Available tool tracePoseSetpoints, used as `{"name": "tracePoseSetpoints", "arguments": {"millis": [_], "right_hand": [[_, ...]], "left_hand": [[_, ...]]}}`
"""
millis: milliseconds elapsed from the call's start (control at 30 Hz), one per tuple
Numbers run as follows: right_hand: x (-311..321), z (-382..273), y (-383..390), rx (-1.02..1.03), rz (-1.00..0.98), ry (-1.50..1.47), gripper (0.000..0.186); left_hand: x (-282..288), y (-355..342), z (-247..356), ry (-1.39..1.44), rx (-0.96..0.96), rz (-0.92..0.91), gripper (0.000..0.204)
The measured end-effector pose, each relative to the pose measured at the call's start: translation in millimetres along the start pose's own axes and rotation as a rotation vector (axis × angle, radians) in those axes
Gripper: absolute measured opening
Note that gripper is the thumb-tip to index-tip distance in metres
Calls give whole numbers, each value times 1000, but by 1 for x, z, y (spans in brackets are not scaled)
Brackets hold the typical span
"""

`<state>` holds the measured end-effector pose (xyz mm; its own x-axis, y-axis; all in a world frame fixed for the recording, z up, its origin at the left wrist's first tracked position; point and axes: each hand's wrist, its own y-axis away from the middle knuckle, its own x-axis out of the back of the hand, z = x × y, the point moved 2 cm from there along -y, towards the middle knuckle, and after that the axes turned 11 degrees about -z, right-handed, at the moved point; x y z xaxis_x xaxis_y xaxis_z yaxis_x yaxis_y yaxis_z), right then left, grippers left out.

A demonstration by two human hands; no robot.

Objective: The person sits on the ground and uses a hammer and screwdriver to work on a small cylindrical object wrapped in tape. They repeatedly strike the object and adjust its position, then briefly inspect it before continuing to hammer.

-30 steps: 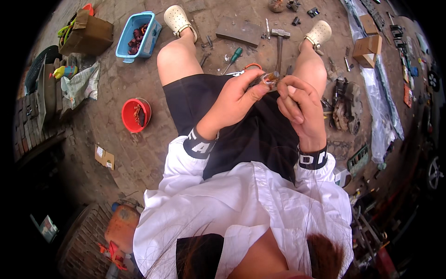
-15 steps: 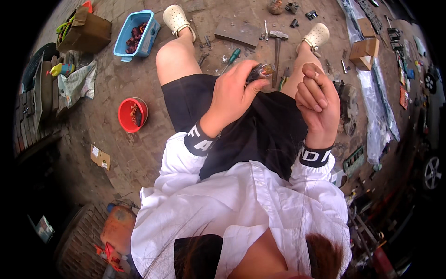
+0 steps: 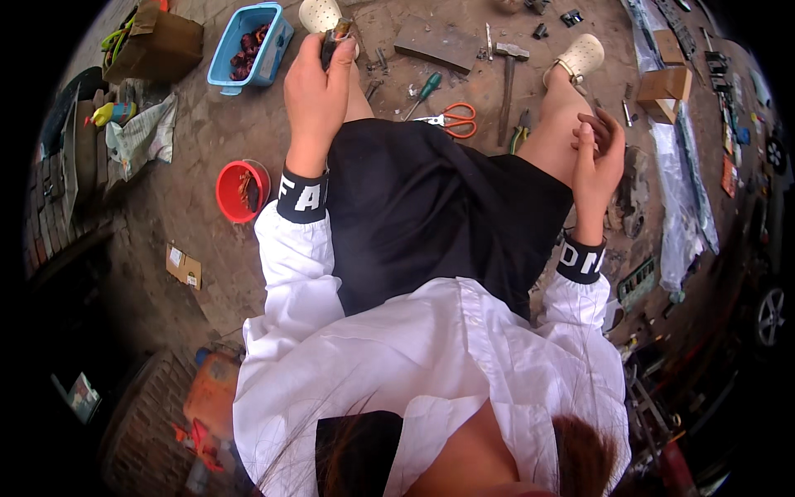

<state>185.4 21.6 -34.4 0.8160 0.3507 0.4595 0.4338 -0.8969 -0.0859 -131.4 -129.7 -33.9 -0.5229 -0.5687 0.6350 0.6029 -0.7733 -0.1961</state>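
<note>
A small dark cylindrical part (image 3: 338,35) is being gripped by the closed fingers of the left hand (image 3: 315,91), at twelve o'clock from the lap, just beside the blue bin (image 3: 217,66). The right hand (image 3: 598,153) is being held loosely curled, empty, at two o'clock, near the orange-handled scissors (image 3: 451,121).

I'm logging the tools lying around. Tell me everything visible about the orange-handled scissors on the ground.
The scissors have two orange loop handles, plastic by the look, and short silvery metal blades pointing left. The blades look nearly closed. They lie flat on the dusty ground between the person's legs, just past the black shorts' hem. A green-handled screwdriver lies close at their upper left and a hammer to their right. Neither hand touches them.
</note>
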Motion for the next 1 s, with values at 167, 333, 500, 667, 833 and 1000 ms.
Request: {"name": "tracePoseSetpoints", "arguments": {"millis": [167,333,500,667,833,1000], "right_hand": [[51,50,52,-121,195,237,37],[22,81,76,37,94,314,37],[11,76,67,138,150,321,30],[17,-25,16,388,346,-109,25],[-37,-77,-5,527,97,-174,26],[-100,-10,-12,227,-501,493,30]], "left_hand": [[28,51,-25,89,169,276,33],[6,70,-35,-91,21,503,34],[-3,71,-27,-170,-84,469,31],[2,65,-21,416,33,411,28],[-5,41,69,841,-63,368,31],[-79,10,52,462,29,-202,35]]}}
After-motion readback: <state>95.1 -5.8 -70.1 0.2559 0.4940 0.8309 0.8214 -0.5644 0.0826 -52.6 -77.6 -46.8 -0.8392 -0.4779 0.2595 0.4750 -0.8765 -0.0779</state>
